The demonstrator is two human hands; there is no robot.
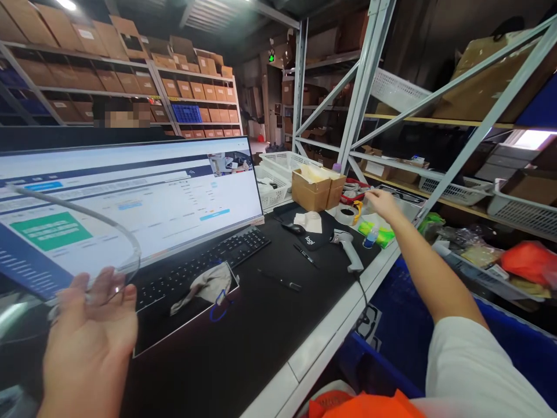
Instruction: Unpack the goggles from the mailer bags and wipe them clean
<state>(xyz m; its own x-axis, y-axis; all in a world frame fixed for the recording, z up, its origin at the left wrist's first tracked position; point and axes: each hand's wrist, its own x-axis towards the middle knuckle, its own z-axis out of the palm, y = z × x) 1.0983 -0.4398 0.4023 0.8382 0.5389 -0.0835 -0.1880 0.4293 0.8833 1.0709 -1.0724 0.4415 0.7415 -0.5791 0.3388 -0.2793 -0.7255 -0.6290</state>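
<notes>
My left hand (89,342) is raised palm up at the lower left and holds a clear plastic bag (108,244) that arcs in front of the monitor (130,197). My right arm stretches across to the far right of the desk. There my right hand (382,203) hovers over a roll of tape (347,215), a yellow object (357,209) and a green packet (379,234). Its fingers point down and away behind the back of the hand, so their grip is hidden. A grey barcode scanner (350,248) lies just short of that hand.
On the black mat lie a keyboard (204,264), a bagged item with a blue loop (209,287), two pens (304,254) and a mouse (293,228). An open cardboard box (315,187) and white baskets (278,168) stand behind. Metal racking (456,168) runs along the right, and blue crates (513,342) sit below.
</notes>
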